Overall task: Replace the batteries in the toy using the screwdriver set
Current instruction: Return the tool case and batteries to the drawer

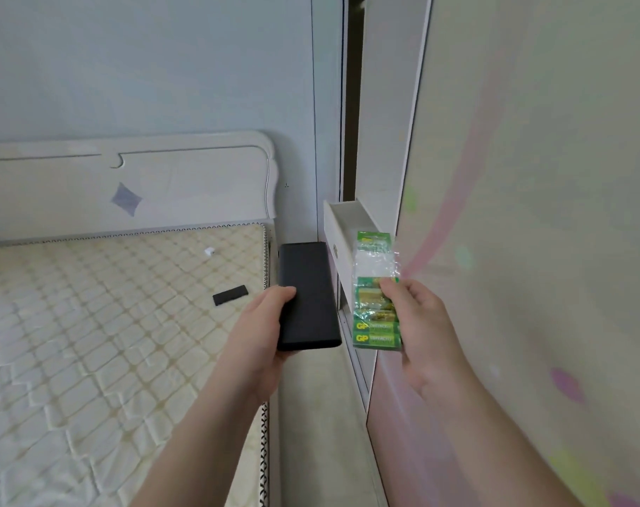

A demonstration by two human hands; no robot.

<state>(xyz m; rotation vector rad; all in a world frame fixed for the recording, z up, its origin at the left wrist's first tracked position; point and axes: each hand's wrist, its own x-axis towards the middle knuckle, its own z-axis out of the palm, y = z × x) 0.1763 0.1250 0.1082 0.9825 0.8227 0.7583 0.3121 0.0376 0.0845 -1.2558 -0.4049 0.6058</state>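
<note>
Holding two things in front of an open drawer [342, 228], the person stood beside the bed [110, 323]. The right hand [422, 323] carried a battery pack [376, 294], with thumb and fingers [391, 289] pinching its middle. The pack was green and gold card under clear plastic, partly torn open at the top, with some batteries in the lower part. It looked light and a little slippery, and the thin film would probably crumple, so a hold on the firm lower part, around the batteries, seemed safer. The left hand [265, 331] gripped a black case [307, 298] near its lower left edge, fingers wrapped under it and thumb on top. I judged it to be the screwdriver set: stiff, smooth, probably heavier than the pack, best held around the long sides. On the mattress, farther left, lay a small black piece [230, 295] and a small white object [209, 252]. I could not see the toy.
</note>
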